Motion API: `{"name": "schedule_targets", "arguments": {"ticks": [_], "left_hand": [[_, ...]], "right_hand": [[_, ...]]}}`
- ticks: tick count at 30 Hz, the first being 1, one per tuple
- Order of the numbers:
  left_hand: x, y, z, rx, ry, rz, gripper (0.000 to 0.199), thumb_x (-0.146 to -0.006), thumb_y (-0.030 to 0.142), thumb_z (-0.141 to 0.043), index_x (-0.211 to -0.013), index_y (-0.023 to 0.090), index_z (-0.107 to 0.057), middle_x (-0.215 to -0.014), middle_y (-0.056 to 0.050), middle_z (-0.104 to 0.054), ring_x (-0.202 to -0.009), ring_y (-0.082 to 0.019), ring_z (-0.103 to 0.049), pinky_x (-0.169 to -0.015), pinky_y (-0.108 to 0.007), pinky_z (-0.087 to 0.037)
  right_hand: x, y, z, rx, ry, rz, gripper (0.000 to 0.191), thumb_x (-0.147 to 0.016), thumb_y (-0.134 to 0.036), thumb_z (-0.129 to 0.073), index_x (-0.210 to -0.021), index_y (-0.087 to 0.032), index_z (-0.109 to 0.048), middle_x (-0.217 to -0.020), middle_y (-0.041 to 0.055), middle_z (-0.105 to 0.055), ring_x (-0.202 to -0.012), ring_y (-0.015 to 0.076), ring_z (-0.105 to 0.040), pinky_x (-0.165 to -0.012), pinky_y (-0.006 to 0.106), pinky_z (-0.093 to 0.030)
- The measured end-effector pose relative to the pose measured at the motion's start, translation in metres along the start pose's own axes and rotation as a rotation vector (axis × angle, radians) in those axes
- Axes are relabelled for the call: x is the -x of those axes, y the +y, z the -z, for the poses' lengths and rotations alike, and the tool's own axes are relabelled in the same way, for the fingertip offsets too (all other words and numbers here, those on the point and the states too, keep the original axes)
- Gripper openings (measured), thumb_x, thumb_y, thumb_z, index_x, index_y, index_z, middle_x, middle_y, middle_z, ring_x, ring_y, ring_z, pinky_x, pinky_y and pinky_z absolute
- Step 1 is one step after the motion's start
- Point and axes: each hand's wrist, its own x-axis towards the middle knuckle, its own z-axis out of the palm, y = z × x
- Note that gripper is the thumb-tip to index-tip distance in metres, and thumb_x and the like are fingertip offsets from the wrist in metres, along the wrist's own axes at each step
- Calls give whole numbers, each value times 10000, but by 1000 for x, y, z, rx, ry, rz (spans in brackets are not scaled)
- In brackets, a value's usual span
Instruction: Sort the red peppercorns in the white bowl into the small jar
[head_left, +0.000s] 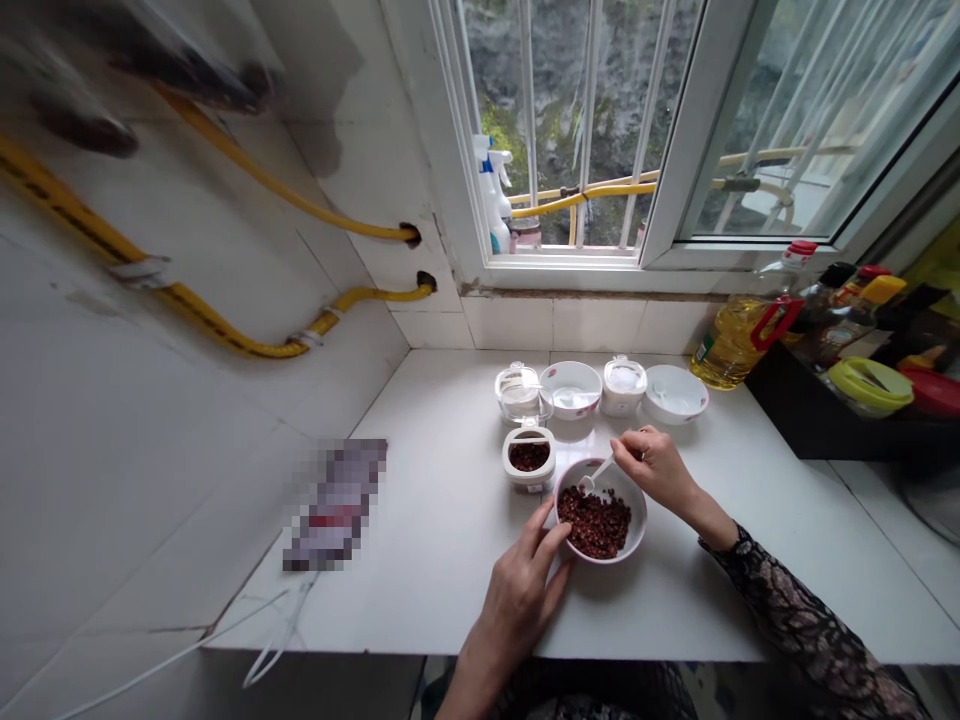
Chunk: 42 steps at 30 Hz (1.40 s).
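Note:
A white bowl [636,535] with a pinkish rim stands near the counter's front, partly filled with dark red peppercorns [600,525]. My left hand [517,590] grips its left side, fingers against the wall and near the rim. Pinched in my right hand [656,470] is a small white spoon [602,468], its head dipping into the bowl at the upper edge of the peppercorns. Just behind and left of the bowl sits an open seasoning jar [529,482] that also contains dark red peppercorns.
Behind stand two more seasoning jars, one clear-lidded [517,395] and one with white contents [624,388], and two white bowls [571,405] [676,400]. An oil bottle [731,335] and a dark condiment rack [810,420] are at right. A blurred object with a cable [337,510] lies left.

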Motion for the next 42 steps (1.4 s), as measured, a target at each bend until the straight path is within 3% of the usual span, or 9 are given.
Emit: {"name": "schedule_targets", "arguments": {"ticks": [7,13,18,23,27,32,34,38,42], "left_hand": [[-1,1,1,2,-7,-5,316,-945,135,-441,-1256,167,-483,-1393,-190,-498,-1249,-244,-575,-915,-302,-568],[0,1,1,14,-8,3,314,-943,137,-449,-1253,169,-486,-1392,-194,-500,-1251,-250,-574,-918,-307,-565],[0,-1,-1,1,8,-10,319,-932,131,-453,-1246,169,-484,-1389,-200,-508,-1227,-254,-595,-895,-310,-576],[0,-1,0,14,10,-8,331,-931,128,-449,-1258,169,-482,-1407,-199,-494,-1246,-258,-579,-899,-318,-577],[0,-1,-1,9,9,-17,324,-949,135,-436,-1268,157,-482,-1388,-204,-500,-1251,-254,-573,-918,-317,-568],[1,-2,-2,2,16,-22,307,-963,151,-433,-1265,151,-486,-1380,-206,-502,-1286,-259,-542,-955,-329,-551],[1,-2,-2,4,13,-21,305,-963,152,-433,-1264,152,-488,-1380,-207,-503,-1284,-260,-544,-955,-332,-551],[0,-1,-1,11,3,-9,302,-963,154,-436,-1261,156,-487,-1386,-211,-498,-1258,-260,-567,-930,-327,-563],[-1,0,0,9,8,-21,297,-972,170,-427,-1265,154,-476,-1390,-223,-492,-1209,-250,-607,-897,-310,-576]], "right_hand": [[1,-2,-3,-153,-62,-146,455,-883,-393,-454,-505,-206,-283,-467,-36,-321,-490,99,-320,-504,254,-278],[1,-3,-3,-418,-129,-353,458,-842,-504,-472,-512,-200,-381,-496,-31,-352,-484,93,-323,-471,244,-263],[-5,-5,-2,-526,-111,-412,507,-814,-577,-516,-497,-201,-391,-478,-37,-354,-465,82,-294,-445,239,-239],[-26,-26,3,-381,31,-205,446,-904,-454,-470,-544,-192,-474,-499,-24,-431,-490,102,-375,-503,250,-313],[-42,-45,-2,-22,231,203,402,-948,-273,-450,-553,-199,-443,-502,-34,-451,-501,103,-376,-674,282,-385],[-44,-54,-17,307,234,672,344,-960,-213,-465,-619,-197,-506,-534,-40,-505,-512,110,-388,-816,293,-393],[-42,-53,-15,308,245,686,327,-956,-195,-470,-633,-194,-517,-539,-38,-516,-516,110,-396,-818,291,-396],[-36,-42,3,148,253,501,356,-942,-171,-464,-588,-200,-445,-502,-53,-461,-486,94,-348,-746,281,-397],[-25,-22,11,57,93,389,410,-939,-192,-457,-538,-208,-375,-449,-66,-391,-458,93,-272,-637,256,-369]]}}
